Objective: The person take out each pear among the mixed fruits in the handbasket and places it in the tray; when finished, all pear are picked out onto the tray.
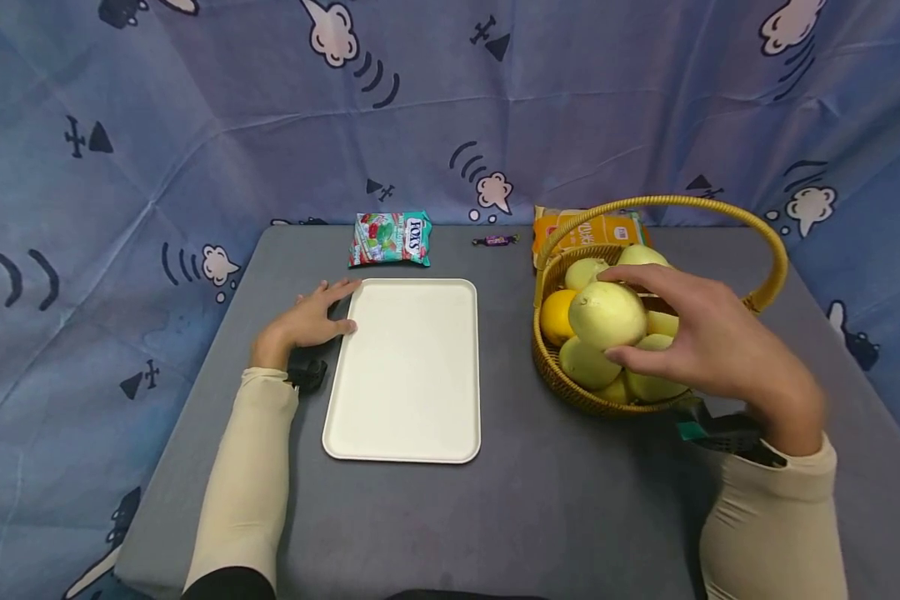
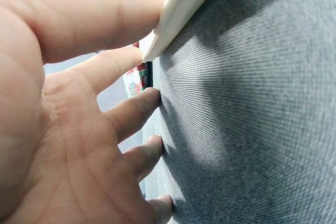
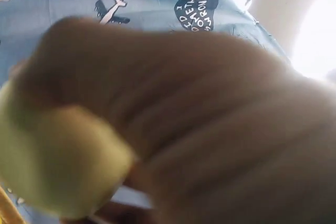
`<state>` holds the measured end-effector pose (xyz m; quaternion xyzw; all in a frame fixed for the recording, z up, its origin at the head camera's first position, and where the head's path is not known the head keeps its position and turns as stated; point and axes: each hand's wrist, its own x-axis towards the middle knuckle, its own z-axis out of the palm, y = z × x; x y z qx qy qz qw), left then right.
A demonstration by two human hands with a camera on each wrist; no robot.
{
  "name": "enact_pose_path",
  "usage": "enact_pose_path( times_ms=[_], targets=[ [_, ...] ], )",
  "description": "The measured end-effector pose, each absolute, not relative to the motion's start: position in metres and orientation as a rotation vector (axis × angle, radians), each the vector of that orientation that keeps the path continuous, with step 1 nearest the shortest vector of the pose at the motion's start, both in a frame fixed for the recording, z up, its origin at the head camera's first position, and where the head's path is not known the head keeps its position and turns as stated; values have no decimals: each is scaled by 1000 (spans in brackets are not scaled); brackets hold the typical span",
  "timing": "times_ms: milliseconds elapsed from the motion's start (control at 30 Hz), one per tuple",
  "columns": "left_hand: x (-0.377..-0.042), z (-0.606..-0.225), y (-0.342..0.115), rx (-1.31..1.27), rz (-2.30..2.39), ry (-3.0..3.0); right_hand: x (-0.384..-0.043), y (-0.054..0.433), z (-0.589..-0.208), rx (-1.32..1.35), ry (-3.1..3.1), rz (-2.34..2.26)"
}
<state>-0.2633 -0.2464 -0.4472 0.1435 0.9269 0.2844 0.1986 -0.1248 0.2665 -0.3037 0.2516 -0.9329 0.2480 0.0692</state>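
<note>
My right hand [image 1: 708,333] grips a pale yellow-green pear [image 1: 607,315] between thumb and fingers, over the front of a woven basket [image 1: 570,396] with a tall arched handle. In the right wrist view the same pear [image 3: 58,161] is blurred under the curled hand. More pears [image 1: 588,362] and an orange [image 1: 557,317] fill the basket, partly hidden by the hand. My left hand [image 1: 307,321] lies spread at the upper left of a white rectangular tray [image 1: 405,375]. Its thumb and index fingertip touch the tray's rim, and the other fingertips rest on the grey tabletop.
Behind the tray lies a green-and-red candy bag [image 1: 392,239] marked FOX'S. A small purple wrapped candy [image 1: 495,240] is to its right. An orange packet [image 1: 600,229] stands behind the basket. A blue patterned cloth [image 1: 435,108] hangs along the table's back edge.
</note>
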Motion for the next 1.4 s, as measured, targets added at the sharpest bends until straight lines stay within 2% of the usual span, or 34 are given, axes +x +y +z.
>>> enact_pose_path(
  times_ms=[233,533,1033,1400],
  targets=[
    [-263,-445,-244,336,776,2602,-141,241,-307,867,-2624,1158],
    [-262,-445,-243,317,773,2599,-171,199,-322,878,-2545,1501],
    [-265,-446,-243,304,749,2618,-214,109,-352,908,-2375,1705],
    [-265,-447,-243,280,769,2627,-251,54,-393,890,-2453,1724]
  ],
)
